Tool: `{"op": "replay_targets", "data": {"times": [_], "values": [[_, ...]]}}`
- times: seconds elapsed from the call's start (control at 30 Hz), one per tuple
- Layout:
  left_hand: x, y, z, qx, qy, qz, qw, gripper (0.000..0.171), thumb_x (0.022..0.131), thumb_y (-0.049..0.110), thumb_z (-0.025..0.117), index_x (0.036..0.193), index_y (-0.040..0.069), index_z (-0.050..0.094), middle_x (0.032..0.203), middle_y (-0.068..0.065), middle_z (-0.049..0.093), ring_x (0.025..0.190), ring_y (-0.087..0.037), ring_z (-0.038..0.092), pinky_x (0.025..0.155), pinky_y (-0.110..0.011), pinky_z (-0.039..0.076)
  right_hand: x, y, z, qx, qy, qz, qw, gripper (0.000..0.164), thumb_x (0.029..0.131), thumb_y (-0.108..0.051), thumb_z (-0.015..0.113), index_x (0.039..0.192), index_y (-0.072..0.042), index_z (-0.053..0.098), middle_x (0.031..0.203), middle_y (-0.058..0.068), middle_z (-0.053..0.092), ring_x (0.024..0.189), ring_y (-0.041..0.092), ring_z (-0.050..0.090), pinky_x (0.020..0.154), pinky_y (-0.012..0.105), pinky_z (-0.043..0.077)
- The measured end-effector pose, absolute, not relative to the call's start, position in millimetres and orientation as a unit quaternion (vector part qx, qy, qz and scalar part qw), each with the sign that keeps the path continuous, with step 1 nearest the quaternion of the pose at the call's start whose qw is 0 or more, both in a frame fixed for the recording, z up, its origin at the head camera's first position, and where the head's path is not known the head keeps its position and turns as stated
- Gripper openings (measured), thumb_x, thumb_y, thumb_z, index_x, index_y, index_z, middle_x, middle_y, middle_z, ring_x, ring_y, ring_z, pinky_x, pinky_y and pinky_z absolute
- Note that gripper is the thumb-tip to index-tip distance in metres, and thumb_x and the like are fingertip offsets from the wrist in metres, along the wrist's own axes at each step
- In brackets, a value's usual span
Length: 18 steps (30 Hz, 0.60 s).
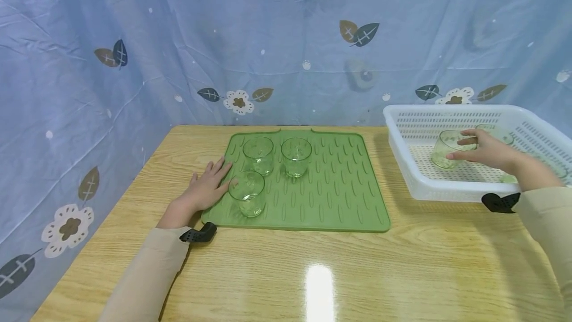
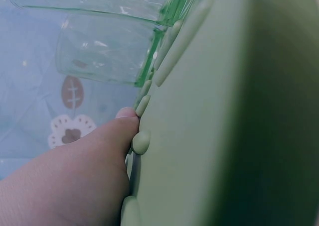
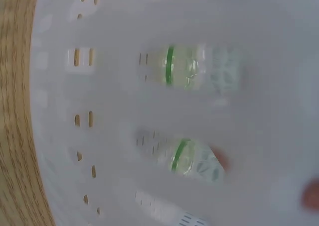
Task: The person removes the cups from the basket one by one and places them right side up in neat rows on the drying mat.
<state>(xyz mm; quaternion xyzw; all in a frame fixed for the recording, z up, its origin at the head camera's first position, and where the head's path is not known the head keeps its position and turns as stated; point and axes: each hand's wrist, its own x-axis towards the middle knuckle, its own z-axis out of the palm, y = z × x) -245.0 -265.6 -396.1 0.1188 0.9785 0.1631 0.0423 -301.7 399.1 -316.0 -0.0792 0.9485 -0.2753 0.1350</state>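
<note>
My left hand [image 1: 203, 190] lies with its fingers spread on the left edge of the green ribbed mat [image 1: 339, 193]. Its thumb reaches toward the front clear glass [image 1: 250, 200]; contact between them is unclear. Behind that glass, two more glasses, one on the left [image 1: 259, 155] and one on the right [image 1: 296, 158], stand upright on the mat. Inside the white basket [image 1: 402, 163], my right hand [image 1: 489, 150] grips another glass [image 1: 440, 155] between thumb and fingers. In the right wrist view, the basket wall hides most of that hand.
More glasses lie in the basket, one behind the right hand [image 1: 500, 133] and others toward its right side, partly hidden by the arm. The wooden table [image 1: 250, 272] runs under mat and basket. A blue patterned curtain [image 1: 286, 39] hangs along the back and left.
</note>
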Motion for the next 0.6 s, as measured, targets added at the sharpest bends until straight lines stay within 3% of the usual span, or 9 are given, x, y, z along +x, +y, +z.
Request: {"op": "replay_targets", "data": {"times": [0.6], "values": [[-245.6, -265.8, -394.7, 0.116, 0.981, 0.15, 0.044, 0.073, 0.109, 0.055, 0.036, 0.166, 0.011, 0.018, 0.171, -0.017, 0.003, 0.153, -0.048, -0.001, 0.11, -0.079, -0.001, -295.9, 396.4, -305.8, -0.099, 0.925, -0.349, 0.111, 0.093, 0.107, -0.03, 0.059, 0.158, 0.012, -0.006, 0.153, 0.043, 0.021, 0.132, 0.064, 0.029, 0.101, 0.077, 0.032]]}}
